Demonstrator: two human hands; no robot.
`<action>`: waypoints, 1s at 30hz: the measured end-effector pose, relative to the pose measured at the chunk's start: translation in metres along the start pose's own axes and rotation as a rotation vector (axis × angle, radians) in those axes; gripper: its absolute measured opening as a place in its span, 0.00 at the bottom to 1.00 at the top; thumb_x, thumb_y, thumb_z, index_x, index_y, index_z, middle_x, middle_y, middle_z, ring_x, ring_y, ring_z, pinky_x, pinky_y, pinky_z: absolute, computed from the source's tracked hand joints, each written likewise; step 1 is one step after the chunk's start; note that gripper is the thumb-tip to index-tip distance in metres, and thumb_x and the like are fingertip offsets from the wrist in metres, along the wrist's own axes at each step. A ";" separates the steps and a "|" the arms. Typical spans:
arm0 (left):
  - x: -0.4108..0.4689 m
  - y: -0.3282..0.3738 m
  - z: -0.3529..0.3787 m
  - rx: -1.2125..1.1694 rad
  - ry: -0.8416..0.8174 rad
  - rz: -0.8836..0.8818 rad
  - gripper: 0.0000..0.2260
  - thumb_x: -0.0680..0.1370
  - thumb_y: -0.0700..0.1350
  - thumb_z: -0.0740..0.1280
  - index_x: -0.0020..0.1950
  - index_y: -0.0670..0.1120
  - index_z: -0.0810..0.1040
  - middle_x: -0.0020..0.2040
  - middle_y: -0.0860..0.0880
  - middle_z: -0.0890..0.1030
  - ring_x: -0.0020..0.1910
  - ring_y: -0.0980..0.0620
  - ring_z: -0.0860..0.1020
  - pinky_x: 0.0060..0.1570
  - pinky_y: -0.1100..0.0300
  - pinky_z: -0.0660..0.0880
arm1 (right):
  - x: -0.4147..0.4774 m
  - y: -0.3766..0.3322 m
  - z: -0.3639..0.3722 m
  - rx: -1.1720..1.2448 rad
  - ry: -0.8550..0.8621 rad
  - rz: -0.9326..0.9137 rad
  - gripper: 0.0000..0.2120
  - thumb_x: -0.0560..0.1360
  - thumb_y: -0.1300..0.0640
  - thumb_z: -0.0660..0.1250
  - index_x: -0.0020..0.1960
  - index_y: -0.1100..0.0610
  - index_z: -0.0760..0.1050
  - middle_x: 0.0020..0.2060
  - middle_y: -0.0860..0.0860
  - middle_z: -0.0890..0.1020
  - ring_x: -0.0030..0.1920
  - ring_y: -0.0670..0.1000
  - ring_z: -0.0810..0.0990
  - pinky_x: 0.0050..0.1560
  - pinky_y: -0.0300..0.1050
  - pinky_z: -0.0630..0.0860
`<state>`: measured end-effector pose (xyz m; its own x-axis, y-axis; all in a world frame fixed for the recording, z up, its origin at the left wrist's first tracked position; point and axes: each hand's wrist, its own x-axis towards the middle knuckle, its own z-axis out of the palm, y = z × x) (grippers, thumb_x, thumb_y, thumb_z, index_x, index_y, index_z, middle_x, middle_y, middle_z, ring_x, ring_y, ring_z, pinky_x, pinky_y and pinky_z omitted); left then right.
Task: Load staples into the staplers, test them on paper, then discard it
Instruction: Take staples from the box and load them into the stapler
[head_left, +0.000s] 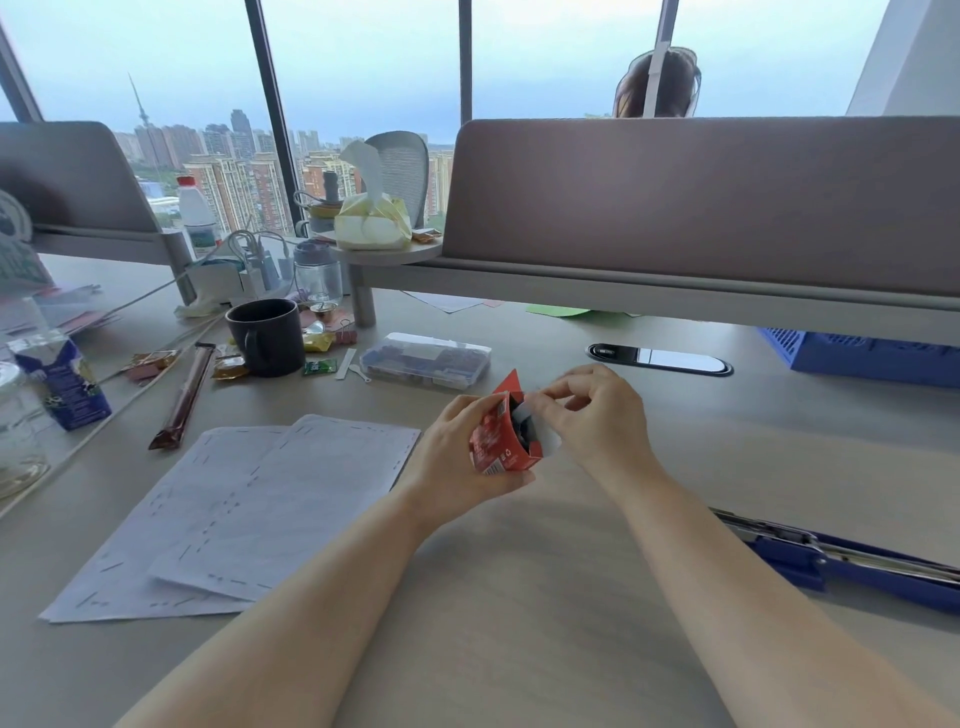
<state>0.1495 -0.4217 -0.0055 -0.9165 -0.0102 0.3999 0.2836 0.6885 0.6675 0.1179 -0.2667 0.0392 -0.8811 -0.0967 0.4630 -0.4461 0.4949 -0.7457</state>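
The left hand (457, 452) is gripping the flimsy red staple box (501, 439) by its sides; the right hand (597, 410), fingertips pinched together, is drawing out a brittle staple strip, likely.

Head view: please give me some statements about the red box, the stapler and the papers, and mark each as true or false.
1. The left hand holds the red box. True.
2. The box flap is closed. False: it stands open, and the right hand pinches at the opening.
3. The blue stapler lies at the right, opened out. True.
4. The papers lie under the stapler. False: they lie apart, at the left.
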 end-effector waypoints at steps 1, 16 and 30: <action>0.000 0.000 0.000 -0.002 -0.006 0.002 0.38 0.60 0.59 0.76 0.67 0.54 0.67 0.56 0.59 0.71 0.55 0.55 0.75 0.55 0.52 0.78 | 0.000 0.000 0.000 0.008 0.014 0.003 0.06 0.69 0.53 0.72 0.35 0.54 0.79 0.41 0.50 0.77 0.34 0.45 0.73 0.34 0.29 0.67; 0.011 -0.007 0.002 0.280 -0.174 -0.017 0.32 0.70 0.58 0.68 0.72 0.55 0.61 0.68 0.55 0.70 0.67 0.51 0.67 0.64 0.55 0.69 | 0.003 0.011 -0.003 0.461 -0.009 0.313 0.05 0.71 0.65 0.69 0.44 0.59 0.74 0.31 0.53 0.80 0.27 0.45 0.81 0.32 0.35 0.79; 0.018 0.047 0.032 0.365 -0.394 0.120 0.24 0.73 0.52 0.67 0.69 0.50 0.68 0.71 0.51 0.67 0.68 0.50 0.67 0.66 0.57 0.66 | -0.020 0.037 -0.074 0.135 -0.016 0.283 0.10 0.65 0.67 0.74 0.44 0.59 0.80 0.36 0.55 0.82 0.39 0.52 0.81 0.49 0.47 0.80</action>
<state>0.1370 -0.3660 0.0128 -0.9400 0.3077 0.1474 0.3404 0.8757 0.3424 0.1303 -0.1825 0.0381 -0.9752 0.0144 0.2209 -0.1985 0.3847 -0.9015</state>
